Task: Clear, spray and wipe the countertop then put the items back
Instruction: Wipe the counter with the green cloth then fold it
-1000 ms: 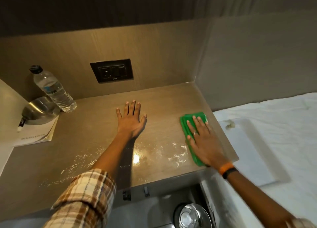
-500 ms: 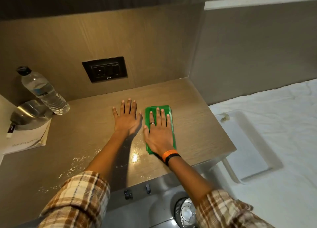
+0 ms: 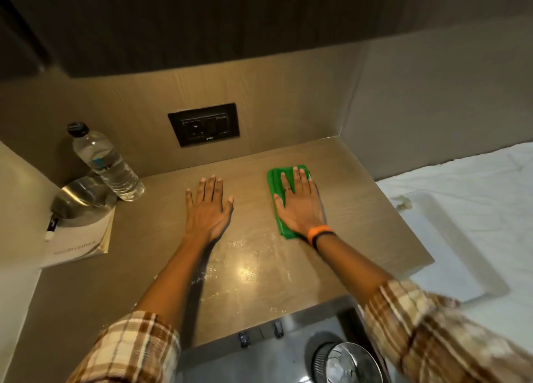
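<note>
The brown wood-grain countertop [image 3: 360,215] fills the middle of the view, with wet spray droplets and a light glare near its front edge. A folded green cloth [image 3: 275,180] lies flat on it toward the back right. My right hand [image 3: 300,206] presses flat on the cloth, fingers spread, covering most of it. My left hand [image 3: 207,206] rests palm down on the bare counter to the cloth's left, holding nothing.
At the back left stand a clear water bottle [image 3: 106,163], a steel bowl [image 3: 80,198] and a white booklet [image 3: 83,244] with a pen. A black socket plate [image 3: 204,124] is on the back wall. A white bed [image 3: 461,209] lies right; a lidded bin [image 3: 346,362] below.
My right hand slid the green cloth left next to my left hand, then back right and farther toward the wall. My left hand stayed planted on the counter.
</note>
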